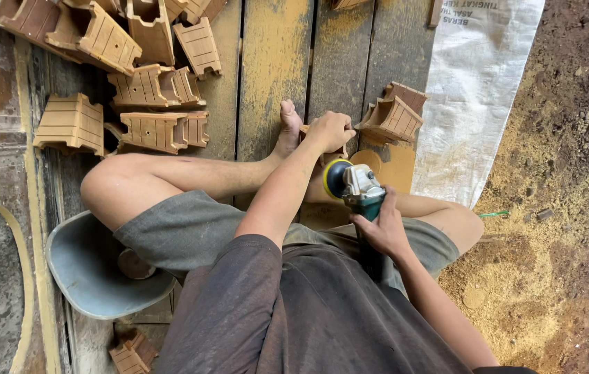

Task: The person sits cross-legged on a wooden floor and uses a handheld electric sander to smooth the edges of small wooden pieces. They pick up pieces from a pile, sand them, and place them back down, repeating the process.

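**On plank floor: hand sanding station**

Left hand clamped on small wooden block, pinned against bare foot for steadiness. Right hand gripped around teal angle grinder, disc laid to block. Carved wooden pieces stacked left, one finished piece right, beside white sack.

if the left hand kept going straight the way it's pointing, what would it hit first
Probably the carved wooden piece just beyond the left hand, resting on the wooden planks; depth is hard to judge from above.
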